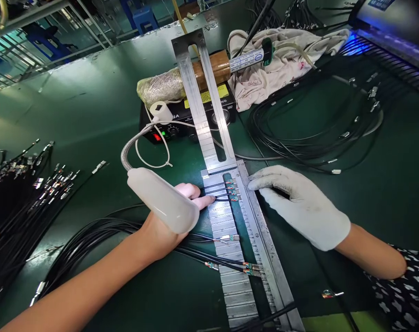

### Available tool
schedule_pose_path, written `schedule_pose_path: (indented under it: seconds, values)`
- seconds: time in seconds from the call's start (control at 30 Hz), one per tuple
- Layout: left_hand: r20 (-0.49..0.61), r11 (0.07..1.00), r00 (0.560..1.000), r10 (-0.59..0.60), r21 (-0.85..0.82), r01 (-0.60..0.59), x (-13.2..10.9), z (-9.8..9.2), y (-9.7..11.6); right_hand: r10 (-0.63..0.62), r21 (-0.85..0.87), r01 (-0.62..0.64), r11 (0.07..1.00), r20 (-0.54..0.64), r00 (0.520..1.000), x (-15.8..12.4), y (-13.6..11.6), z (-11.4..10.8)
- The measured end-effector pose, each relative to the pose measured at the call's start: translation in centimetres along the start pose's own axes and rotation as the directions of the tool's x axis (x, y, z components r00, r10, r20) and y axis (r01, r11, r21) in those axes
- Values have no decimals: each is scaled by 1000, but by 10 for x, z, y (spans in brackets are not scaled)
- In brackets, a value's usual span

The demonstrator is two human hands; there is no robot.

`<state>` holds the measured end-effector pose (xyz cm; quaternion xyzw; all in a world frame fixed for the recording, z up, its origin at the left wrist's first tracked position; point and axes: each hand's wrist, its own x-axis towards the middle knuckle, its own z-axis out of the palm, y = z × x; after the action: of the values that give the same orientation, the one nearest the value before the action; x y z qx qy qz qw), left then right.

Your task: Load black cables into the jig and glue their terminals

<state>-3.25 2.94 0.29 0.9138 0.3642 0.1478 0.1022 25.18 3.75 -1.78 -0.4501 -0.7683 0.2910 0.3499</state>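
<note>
My bare left hand (168, 230) is partly covered by a white lamp head. Its fingertips press a black cable (221, 200) onto the slotted metal fixture (226, 290). Several cable ends with small connector boards (234, 191) lie side by side across the upper slots. My right hand (299, 203), in a white glove, has its fingers drawn together at the fixture's right rail, gripping that edge near the cable ends. Lower down, more cables with connectors (252, 269) rest across the fixture. What lies under my left palm is hidden.
The lamp (161, 198) hangs on a flexible neck over my left hand. Behind the fixture stands a black control box (181, 122) with a wrapped tube (164, 85) on top. Cable bundles lie at left (57, 193) and in a coil (264, 133) at right, near a cloth (250, 87).
</note>
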Motion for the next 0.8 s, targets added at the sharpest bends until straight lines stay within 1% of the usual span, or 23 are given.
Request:
schedule_pose_path:
  seconds: [0.07, 0.13, 0.23, 0.3, 0.37, 0.43, 0.57, 0.63, 0.73, 0.8]
  values:
    - [37, 1000, 999, 12, 14, -13, 0, 1, 4, 17, 4, -17, 1000, 3, 1000, 0, 0, 0]
    - [43, 1000, 999, 14, 16, -15, -4, 4, 9, 31, 4, -31, 1000, 8, 999, 0, -1, 0]
    - [-8, 998, 1000, -27, 62, 27, -14, 9, 15, 32, -1, -32, 999, 7, 999, 0, -1, 0]
    - [-37, 994, 998, -51, 90, 54, -15, 11, 19, 26, 7, -26, 1000, 6, 1000, 0, 0, 0]
    - [-62, 996, 997, -50, 77, 54, -10, 11, 22, 22, 14, -22, 1000, 5, 1000, 0, 1, 0]
    - [-74, 997, 997, -21, 73, 27, 0, 11, 25, 15, 20, -15, 1000, 7, 1000, 1, 2, 0]
    - [-43, 981, 991, 124, 154, -116, 23, 14, 27, -18, 25, 18, 1000, -2, 1000, 2, 4, 2]
    - [-35, 967, 985, 170, 197, -160, 30, 17, 28, -21, 25, 21, 999, -4, 1000, 1, 5, 2]
    - [-37, 968, 986, 165, 199, -154, 37, 18, 29, -22, 31, 22, 999, 1, 1000, 1, 5, 2]
    - [-14, 983, 993, 114, 144, -111, 38, 15, 31, -25, 25, 26, 999, -6, 1000, 1, 5, 2]
